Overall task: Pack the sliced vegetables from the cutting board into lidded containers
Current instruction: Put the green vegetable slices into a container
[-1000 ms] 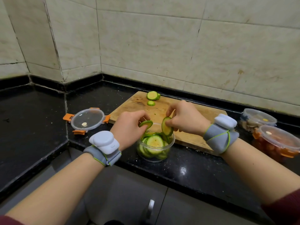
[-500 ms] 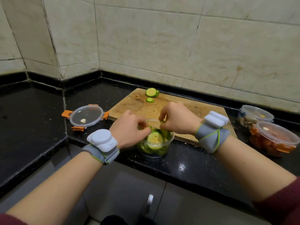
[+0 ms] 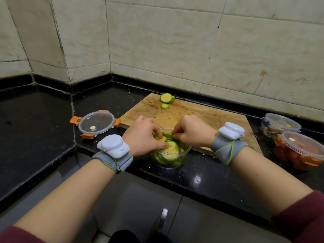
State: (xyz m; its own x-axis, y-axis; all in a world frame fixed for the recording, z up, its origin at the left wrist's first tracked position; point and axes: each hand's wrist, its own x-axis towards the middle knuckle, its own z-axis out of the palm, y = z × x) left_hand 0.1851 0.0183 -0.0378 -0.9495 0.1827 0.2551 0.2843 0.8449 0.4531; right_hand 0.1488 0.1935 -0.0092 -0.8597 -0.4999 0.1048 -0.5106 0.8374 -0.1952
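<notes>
A clear round container (image 3: pixel 169 162) stands on the black counter in front of the wooden cutting board (image 3: pixel 206 116) and holds several zucchini slices (image 3: pixel 173 148). My left hand (image 3: pixel 141 135) reaches into it from the left, fingers and thumb curled round a slice at the top of the pile. From the right, my right hand (image 3: pixel 192 132) pinches another slice at the rim. Two or three zucchini slices (image 3: pixel 166 98) lie at the board's far edge. The container's clear lid (image 3: pixel 96 123) with orange clips lies flat to the left of the board.
Two lidded containers stand at the right: one with pale contents (image 3: pixel 280 124) behind, one with orange-red pieces (image 3: pixel 300 151) in front. The tiled wall runs close behind the board. The counter turns a corner at the left, with its front edge just below the container.
Both hands have lowered their zucchini slices from above the rim down into the container. The view has tilted slightly downward.
</notes>
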